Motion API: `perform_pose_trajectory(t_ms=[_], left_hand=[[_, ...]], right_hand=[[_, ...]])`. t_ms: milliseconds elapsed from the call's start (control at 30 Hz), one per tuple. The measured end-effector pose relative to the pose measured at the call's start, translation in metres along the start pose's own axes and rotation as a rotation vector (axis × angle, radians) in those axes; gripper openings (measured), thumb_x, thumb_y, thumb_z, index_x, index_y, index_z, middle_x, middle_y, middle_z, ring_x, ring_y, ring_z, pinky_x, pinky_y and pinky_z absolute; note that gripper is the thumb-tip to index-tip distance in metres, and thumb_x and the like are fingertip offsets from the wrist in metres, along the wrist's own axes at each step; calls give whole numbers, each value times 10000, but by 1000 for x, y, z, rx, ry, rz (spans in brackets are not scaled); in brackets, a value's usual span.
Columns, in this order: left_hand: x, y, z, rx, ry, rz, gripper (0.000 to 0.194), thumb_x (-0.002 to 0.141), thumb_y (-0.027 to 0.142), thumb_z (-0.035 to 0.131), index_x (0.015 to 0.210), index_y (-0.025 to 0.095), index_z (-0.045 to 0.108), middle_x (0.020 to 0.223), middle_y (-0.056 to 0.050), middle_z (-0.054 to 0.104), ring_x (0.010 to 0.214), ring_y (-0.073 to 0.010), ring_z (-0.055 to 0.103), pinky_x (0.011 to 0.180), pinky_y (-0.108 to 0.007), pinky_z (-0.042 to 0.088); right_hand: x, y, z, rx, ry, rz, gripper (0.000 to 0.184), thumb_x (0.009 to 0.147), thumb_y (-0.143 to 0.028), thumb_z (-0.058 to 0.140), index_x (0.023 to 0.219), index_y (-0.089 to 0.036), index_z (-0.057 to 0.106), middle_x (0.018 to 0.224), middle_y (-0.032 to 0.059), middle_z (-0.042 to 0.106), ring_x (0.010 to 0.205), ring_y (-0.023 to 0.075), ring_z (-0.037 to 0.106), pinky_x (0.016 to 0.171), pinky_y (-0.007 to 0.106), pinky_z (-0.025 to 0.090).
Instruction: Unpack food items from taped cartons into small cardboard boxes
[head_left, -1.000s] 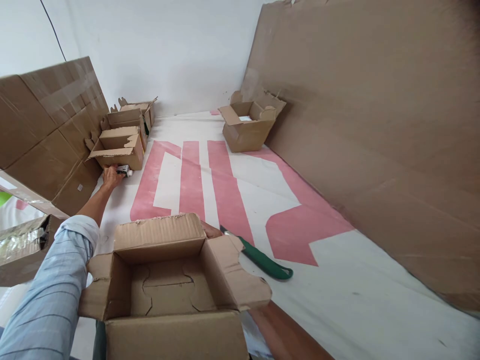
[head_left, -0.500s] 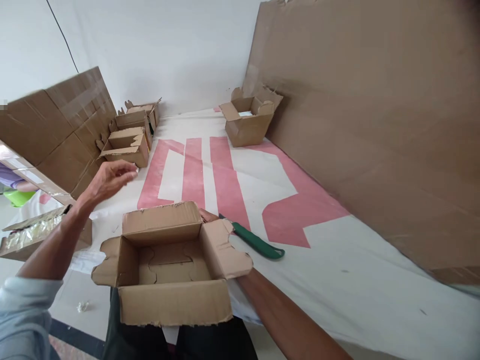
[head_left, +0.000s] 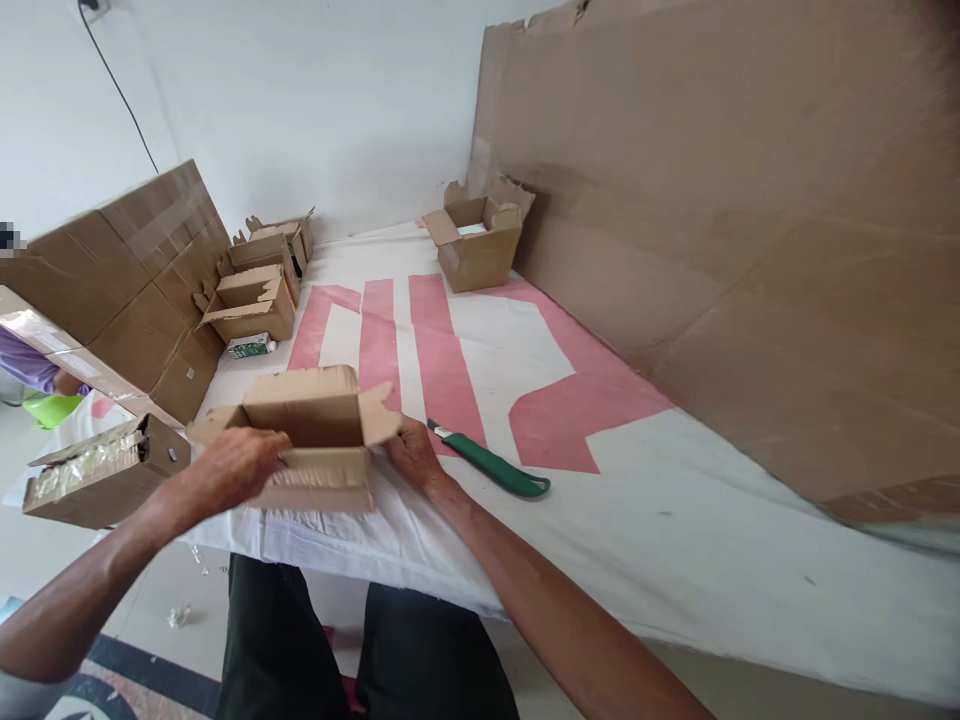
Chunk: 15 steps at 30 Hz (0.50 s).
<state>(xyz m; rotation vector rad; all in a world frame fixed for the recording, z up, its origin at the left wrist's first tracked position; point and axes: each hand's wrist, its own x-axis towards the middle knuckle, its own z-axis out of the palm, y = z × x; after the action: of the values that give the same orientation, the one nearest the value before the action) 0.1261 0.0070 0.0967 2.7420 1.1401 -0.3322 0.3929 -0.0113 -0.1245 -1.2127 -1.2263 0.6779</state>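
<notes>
An open cardboard box (head_left: 319,480) with spread flaps sits at the near edge of the cloth-covered table. My left hand (head_left: 236,465) is at its front left corner, the fingers curled over the edge and slightly blurred. At the right end, my right hand (head_left: 414,452) grips the box beneath the side flap, its fingertips partly hidden. A green-handled cutter (head_left: 495,465) lies just right of that hand, its blade pointing towards it.
Several open boxes (head_left: 251,305) line the left side, with a small green and white carton (head_left: 251,346) before them. Another open box (head_left: 480,255) stands at the back. Large cardboard panels (head_left: 712,250) rise at right. A taped box (head_left: 105,475) is at left, near another person's purple sleeve (head_left: 26,365).
The box has moved away from me and tipped, onto the table edge. My left hand has come down from near the back boxes to it, and the small carton now shows.
</notes>
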Motion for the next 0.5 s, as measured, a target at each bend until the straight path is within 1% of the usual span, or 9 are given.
perform_pose_trajectory(t_ms=[33,100,167,233,267,300,367,500], left_hand=[[8,-17,-5,47,37,-51,186,1057,304,597,997,290,772,1037,-129,852,1008,-353,823,884,-449,595],[27,-54,-13,130,105,-158,162,1012,286,636,1018,275,797,1062,-137,857,1079,-368,819,939,-440,606],[46,-91,-19,174,138,-271,173,991,269,650,1045,275,813,1089,-127,865,1133,-367,814,976,-418,613],[63,-122,-24,216,189,-403,201,975,255,660,1081,288,827,1154,-116,874,1187,-368,809,997,-406,615],[70,-134,-26,229,203,-441,221,971,241,657,1098,283,832,1175,-126,874,1205,-380,806,1005,-416,617],[78,-143,-27,239,216,-469,242,969,225,647,1113,278,835,1190,-136,873,1220,-391,803,1012,-426,616],[91,-155,-29,249,229,-486,275,963,196,633,1133,267,837,1228,-150,866,1251,-404,794,1027,-440,613],[114,-161,-26,254,257,-460,298,965,154,606,1127,254,834,1328,-149,840,1313,-392,764,1071,-434,593]], right_hand=[[0,-1,0,1,-1,17,444,1020,-607,539,732,-271,557,698,5,599,703,211,535,687,345,455],[0,-3,-1,-4,-1,61,452,1010,-630,541,729,-277,525,688,-8,557,692,202,510,683,342,433],[-1,-5,-2,-6,-7,88,462,1000,-645,546,720,-286,468,680,-20,508,687,194,480,680,340,413],[-1,-6,-2,-1,-10,87,462,1008,-641,539,725,-286,447,694,-23,491,698,192,467,689,340,405],[-1,-6,-1,0,-11,80,458,1014,-634,537,730,-284,454,701,-23,491,705,192,465,695,340,403],[-1,-6,-1,-1,-11,73,456,1019,-629,535,732,-283,461,704,-22,490,709,193,462,697,340,400],[0,-4,-1,-12,-3,62,460,1020,-624,531,721,-282,458,697,-22,481,703,191,451,693,341,390],[1,-3,0,-29,7,65,465,1011,-624,528,707,-288,420,688,-25,466,691,186,434,689,345,381]])
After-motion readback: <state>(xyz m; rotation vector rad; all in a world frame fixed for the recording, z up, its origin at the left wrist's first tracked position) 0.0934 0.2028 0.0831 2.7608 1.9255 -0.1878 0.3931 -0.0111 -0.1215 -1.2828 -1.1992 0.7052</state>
